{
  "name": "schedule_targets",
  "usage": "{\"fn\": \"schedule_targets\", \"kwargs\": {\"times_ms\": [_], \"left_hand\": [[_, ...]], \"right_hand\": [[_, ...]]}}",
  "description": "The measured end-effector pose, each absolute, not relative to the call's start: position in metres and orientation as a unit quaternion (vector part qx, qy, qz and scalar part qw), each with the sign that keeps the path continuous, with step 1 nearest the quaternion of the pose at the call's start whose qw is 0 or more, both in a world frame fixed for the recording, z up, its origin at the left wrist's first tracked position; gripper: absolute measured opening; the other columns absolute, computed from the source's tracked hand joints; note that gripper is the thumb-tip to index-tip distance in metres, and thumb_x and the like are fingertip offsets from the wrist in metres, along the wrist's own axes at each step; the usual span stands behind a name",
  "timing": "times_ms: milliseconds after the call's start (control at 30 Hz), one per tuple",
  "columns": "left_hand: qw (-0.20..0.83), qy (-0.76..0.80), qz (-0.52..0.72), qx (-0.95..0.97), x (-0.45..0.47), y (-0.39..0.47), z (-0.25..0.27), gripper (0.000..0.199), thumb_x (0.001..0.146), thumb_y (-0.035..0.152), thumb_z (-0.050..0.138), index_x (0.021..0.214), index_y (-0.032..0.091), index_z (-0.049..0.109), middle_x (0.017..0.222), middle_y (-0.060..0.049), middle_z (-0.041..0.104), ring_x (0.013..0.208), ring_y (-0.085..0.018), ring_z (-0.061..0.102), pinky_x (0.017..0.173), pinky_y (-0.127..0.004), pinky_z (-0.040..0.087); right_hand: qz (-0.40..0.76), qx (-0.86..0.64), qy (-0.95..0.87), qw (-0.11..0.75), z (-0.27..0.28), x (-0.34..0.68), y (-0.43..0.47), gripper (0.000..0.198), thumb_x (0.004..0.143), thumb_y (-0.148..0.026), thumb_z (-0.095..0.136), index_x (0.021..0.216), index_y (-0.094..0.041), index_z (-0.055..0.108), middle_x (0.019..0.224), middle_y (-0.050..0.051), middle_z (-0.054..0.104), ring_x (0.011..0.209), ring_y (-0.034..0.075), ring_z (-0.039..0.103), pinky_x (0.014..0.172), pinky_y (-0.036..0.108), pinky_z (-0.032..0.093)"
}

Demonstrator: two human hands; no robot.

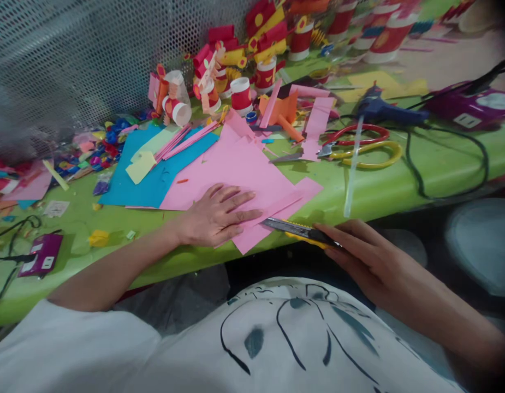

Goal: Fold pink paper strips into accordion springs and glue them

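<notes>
My left hand (219, 214) lies flat with spread fingers on a large sheet of pink paper (244, 169) near the table's front edge. Folded strips of the pink paper run along its right side, and one corner hangs over the edge. In my right hand (358, 251) is a yellow and black box cutter (303, 232), gripped by its handle. Its blade tip touches the pink paper just right of my left fingertips. Blue paper (125, 174) lies partly under the pink sheet, with thin pink strips and a pale yellow piece on top.
Red and yellow scissors (370, 146) and a blue glue gun (389, 109) with a cord lie to the right. Paper-covered cups (241, 94) stand at the back before a perforated metal panel (92, 54). A purple power strip (41, 254) sits at left.
</notes>
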State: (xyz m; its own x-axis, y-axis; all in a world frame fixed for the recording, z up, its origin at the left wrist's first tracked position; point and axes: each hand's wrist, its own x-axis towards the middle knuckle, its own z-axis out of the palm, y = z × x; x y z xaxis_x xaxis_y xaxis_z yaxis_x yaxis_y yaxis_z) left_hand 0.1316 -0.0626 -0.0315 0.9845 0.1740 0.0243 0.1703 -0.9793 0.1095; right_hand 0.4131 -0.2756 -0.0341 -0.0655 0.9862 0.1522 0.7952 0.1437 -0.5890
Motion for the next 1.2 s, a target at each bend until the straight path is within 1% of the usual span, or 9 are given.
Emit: {"fn": "schedule_targets", "kwargs": {"times_ms": [233, 400, 600, 700, 800, 933, 1100, 1200], "left_hand": [[0.035, 0.081, 0.02, 0.996, 0.132, -0.062, -0.033, 0.053, 0.102, 0.048, 0.041, 0.155, 0.042, 0.038, 0.167, -0.001, 0.033, 0.148, -0.032, 0.03, 0.119, -0.057, 0.019], [0.029, 0.076, 0.016, 0.997, 0.132, -0.061, -0.034, 0.054, 0.103, 0.049, 0.04, 0.156, 0.041, 0.037, 0.168, -0.002, 0.032, 0.147, -0.034, 0.03, 0.118, -0.058, 0.019], [0.042, 0.077, 0.022, 0.996, 0.13, -0.06, -0.035, 0.054, 0.103, 0.048, 0.039, 0.156, 0.043, 0.036, 0.168, 0.0, 0.031, 0.147, -0.033, 0.028, 0.119, -0.057, 0.018], [0.037, 0.075, 0.021, 0.996, 0.13, -0.06, -0.035, 0.054, 0.103, 0.047, 0.039, 0.156, 0.042, 0.035, 0.168, -0.001, 0.031, 0.147, -0.034, 0.029, 0.118, -0.057, 0.019], [0.035, 0.072, 0.022, 0.997, 0.13, -0.059, -0.035, 0.054, 0.103, 0.047, 0.039, 0.156, 0.042, 0.036, 0.168, -0.001, 0.03, 0.147, -0.033, 0.029, 0.118, -0.057, 0.019], [0.039, 0.074, 0.02, 0.996, 0.131, -0.059, -0.035, 0.054, 0.102, 0.048, 0.039, 0.156, 0.043, 0.036, 0.168, -0.001, 0.031, 0.147, -0.033, 0.029, 0.118, -0.057, 0.019], [0.026, 0.078, 0.012, 0.997, 0.13, -0.061, -0.034, 0.052, 0.103, 0.049, 0.036, 0.155, 0.043, 0.037, 0.168, 0.0, 0.031, 0.147, -0.033, 0.03, 0.118, -0.057, 0.019], [0.032, 0.091, 0.0, 0.995, 0.134, -0.061, -0.03, 0.052, 0.104, 0.049, 0.032, 0.155, 0.042, 0.037, 0.168, 0.001, 0.03, 0.149, -0.032, 0.029, 0.119, -0.056, 0.018]], "right_hand": [[0.157, -0.632, -0.717, 0.25, -0.032, 0.41, -0.277, 0.043, 0.103, -0.038, 0.047, 0.142, -0.021, 0.055, 0.119, 0.011, 0.06, 0.094, 0.02, 0.068, 0.079, 0.032, 0.059], [0.136, -0.629, -0.725, 0.246, -0.033, 0.411, -0.277, 0.043, 0.104, -0.037, 0.047, 0.142, -0.019, 0.056, 0.117, 0.011, 0.06, 0.091, 0.021, 0.069, 0.078, 0.034, 0.06], [0.142, -0.62, -0.732, 0.244, -0.033, 0.41, -0.275, 0.042, 0.104, -0.036, 0.047, 0.141, -0.02, 0.056, 0.121, 0.012, 0.06, 0.096, 0.021, 0.069, 0.079, 0.033, 0.06], [0.152, -0.62, -0.729, 0.248, -0.033, 0.407, -0.274, 0.042, 0.104, -0.035, 0.047, 0.142, -0.021, 0.055, 0.121, 0.011, 0.06, 0.096, 0.021, 0.069, 0.081, 0.033, 0.06], [0.164, -0.619, -0.727, 0.247, -0.035, 0.405, -0.273, 0.042, 0.104, -0.036, 0.047, 0.143, -0.023, 0.054, 0.119, 0.01, 0.06, 0.095, 0.02, 0.068, 0.079, 0.032, 0.059], [0.165, -0.617, -0.727, 0.252, -0.037, 0.403, -0.274, 0.042, 0.104, -0.035, 0.048, 0.143, -0.023, 0.053, 0.122, 0.01, 0.059, 0.1, 0.02, 0.067, 0.084, 0.033, 0.059], [0.137, -0.618, -0.734, 0.245, -0.034, 0.407, -0.276, 0.043, 0.104, -0.036, 0.046, 0.142, -0.019, 0.055, 0.115, 0.01, 0.06, 0.09, 0.019, 0.068, 0.076, 0.031, 0.059], [0.11, -0.626, -0.734, 0.239, -0.032, 0.414, -0.276, 0.046, 0.104, -0.038, 0.045, 0.143, -0.017, 0.055, 0.115, 0.011, 0.06, 0.089, 0.02, 0.067, 0.075, 0.033, 0.059]]}}
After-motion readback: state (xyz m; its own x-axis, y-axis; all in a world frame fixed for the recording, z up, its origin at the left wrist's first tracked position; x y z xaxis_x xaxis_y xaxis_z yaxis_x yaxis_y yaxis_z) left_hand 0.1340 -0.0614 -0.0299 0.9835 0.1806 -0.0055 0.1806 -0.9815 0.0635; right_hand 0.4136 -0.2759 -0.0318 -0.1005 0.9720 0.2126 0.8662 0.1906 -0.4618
